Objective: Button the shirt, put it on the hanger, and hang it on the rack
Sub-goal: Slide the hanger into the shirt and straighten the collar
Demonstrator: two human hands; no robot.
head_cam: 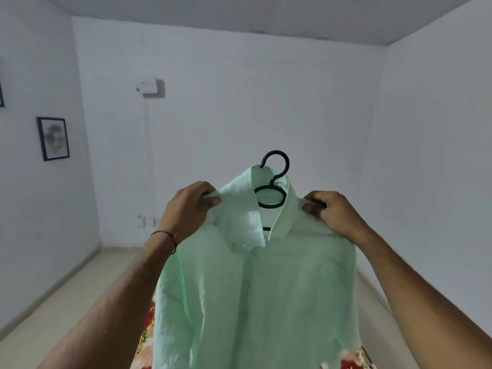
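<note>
Between my hands hangs the mint shirt (pixel 255 288) w/ black hanger (pixel 274 179) inside its collar; L hand (pixel 190 206) & R hand (pixel 331 211) each pinch a shoulder, floral fabric (pixel 145 342) below.

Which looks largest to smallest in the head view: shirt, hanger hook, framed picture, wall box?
1. shirt
2. framed picture
3. hanger hook and wall box: too alike to rank, and the hook is nearer the camera.
</note>
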